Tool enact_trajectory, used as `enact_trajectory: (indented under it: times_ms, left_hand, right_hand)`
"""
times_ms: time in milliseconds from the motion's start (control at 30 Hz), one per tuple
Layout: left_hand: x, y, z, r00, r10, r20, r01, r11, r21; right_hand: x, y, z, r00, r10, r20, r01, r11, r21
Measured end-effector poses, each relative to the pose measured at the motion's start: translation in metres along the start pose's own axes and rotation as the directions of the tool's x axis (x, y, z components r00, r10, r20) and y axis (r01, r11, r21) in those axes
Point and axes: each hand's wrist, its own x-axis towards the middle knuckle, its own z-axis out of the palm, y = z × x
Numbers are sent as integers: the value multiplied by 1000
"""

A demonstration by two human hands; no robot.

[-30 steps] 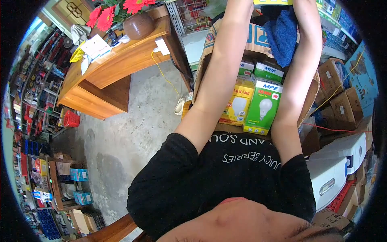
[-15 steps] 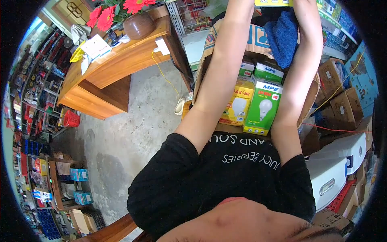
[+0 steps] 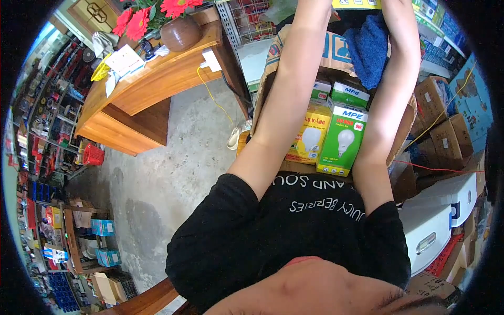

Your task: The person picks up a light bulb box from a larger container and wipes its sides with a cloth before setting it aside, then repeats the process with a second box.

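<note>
My left forearm (image 3: 294, 73) and right forearm (image 3: 394, 89) reach up past both sides of an open cardboard carton (image 3: 336, 50). Both hands are cut off by the top edge, so their fingers are hidden. Between my wrists the lower edge of a yellow box (image 3: 357, 4) shows; whether I grip it cannot be made out. Inside the carton stand a green MPE light bulb box (image 3: 344, 139), a yellow bulb box (image 3: 311, 134) and more green MPE boxes (image 3: 350, 94). A dark blue cloth (image 3: 366, 50) hangs over the carton's far side, beside my right forearm.
A wooden desk (image 3: 131, 107) with a brown flower vase (image 3: 181, 34) stands at the left. Stocked shelves (image 3: 52, 110) line the far left. Cardboard boxes (image 3: 449, 139) and a white appliance (image 3: 428, 236) sit at the right. A yellow cord (image 3: 212, 94) hangs from the desk.
The yellow box at the top edge has shifted slightly between my wrists. My forearms, the carton and the bulb boxes in it stay practically still.
</note>
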Motion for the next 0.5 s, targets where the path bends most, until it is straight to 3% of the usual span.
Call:
enact_trajectory:
  times_ms: [233,300,333,433,500]
  left_hand:
    - [5,-4,0,1000,27,11,-26,999,-37]
    - [2,-3,1,1000,21,-7,-21,999,-26]
    - [3,-4,0,1000,19,-13,-19,1000,-23]
    - [5,-5,0,996,91,23,-87,990,-113]
    - [4,-4,2,991,122,-55,-127,985,-116]
  right_hand:
    - [0,-1,3,995,-92,43,82,978,194]
    - [0,-3,-1,999,13,43,-12,1000,-22]
    - [0,1,0,999,13,43,-12,1000,-22]
    - [-1,4,3,978,93,-186,-80,994,77]
    - [-3,-9,-1,982,189,21,-190,981,31]
